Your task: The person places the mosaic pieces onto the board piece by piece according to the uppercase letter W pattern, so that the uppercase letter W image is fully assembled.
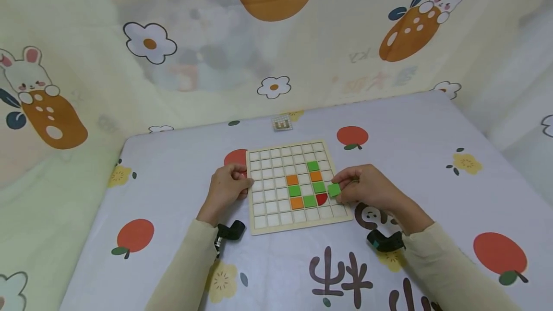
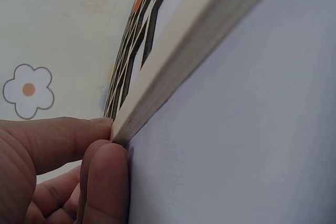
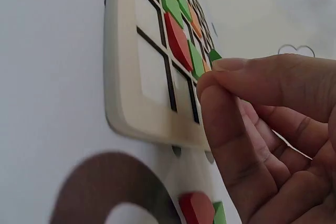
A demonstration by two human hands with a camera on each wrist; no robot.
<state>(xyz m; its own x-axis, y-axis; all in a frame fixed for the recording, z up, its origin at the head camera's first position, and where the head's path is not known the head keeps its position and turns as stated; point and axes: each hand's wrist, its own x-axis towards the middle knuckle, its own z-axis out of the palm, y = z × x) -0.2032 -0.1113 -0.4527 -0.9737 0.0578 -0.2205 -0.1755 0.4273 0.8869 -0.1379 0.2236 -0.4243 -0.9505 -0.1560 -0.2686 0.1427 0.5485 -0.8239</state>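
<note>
- Where the wooden grid board (image 1: 298, 186) lies on the printed tablecloth (image 1: 173, 186), bare cloth runs wide to its left, right and near side; only a small patterned card (image 1: 282, 123) sits beyond its far edge, near the curtain wall (image 1: 86, 61).
- Most cells are bare; green and orange tiles and a red half-round piece (image 1: 321, 198) cluster toward the right of the board.
- The left hand (image 1: 226, 188) rests on the cloth at the board's left edge, its curled fingers (image 2: 105, 177) pressing the rim without gripping it.
- The right hand (image 1: 367, 188) sits at the board's right edge, forearm along the cloth, thumb and forefinger pinching a green square tile (image 1: 334, 189) just over the rightmost cells.
- In the right wrist view, a red piece (image 3: 194, 206) and a green one lie on the cloth beneath that hand, just off the board's corner.
</note>
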